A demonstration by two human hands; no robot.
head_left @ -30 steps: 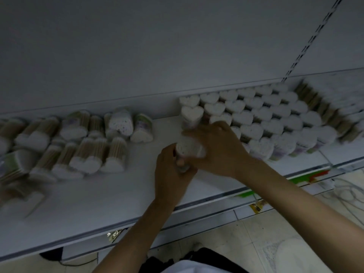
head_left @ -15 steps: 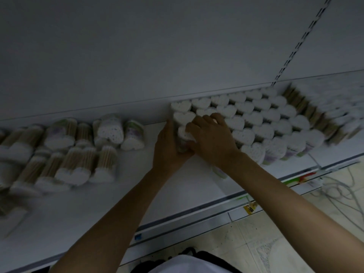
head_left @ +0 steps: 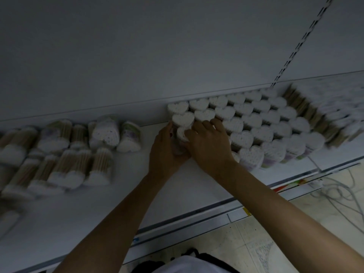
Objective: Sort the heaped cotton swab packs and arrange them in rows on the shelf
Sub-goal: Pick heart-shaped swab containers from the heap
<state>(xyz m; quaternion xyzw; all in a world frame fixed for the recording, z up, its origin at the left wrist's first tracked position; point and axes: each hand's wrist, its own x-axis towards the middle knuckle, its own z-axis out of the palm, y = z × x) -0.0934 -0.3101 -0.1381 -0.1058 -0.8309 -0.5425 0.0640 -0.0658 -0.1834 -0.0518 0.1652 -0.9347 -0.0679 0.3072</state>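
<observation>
This pack (head_left: 182, 133) was nearer me a second ago, now I'm seating it at the left end of the rows (head_left: 256, 123) on the shelf (head_left: 157, 194): left hand (head_left: 165, 154) grip wrapping it, right hand (head_left: 208, 146) loosely pressing. The heap (head_left: 59, 154) is waiting.

Lying sideways as a heap of cotton swab packs (head_left: 65, 154) at the left of the shelf (head_left: 98, 203); standing upright as rows of heart-topped packs (head_left: 256, 119) at the right; touching their left edge as a single pack (head_left: 182, 133).

Bare forearms (head_left: 122, 209), a white top (head_left: 189, 266), dark fabric (head_left: 149, 266) beside it.
</observation>
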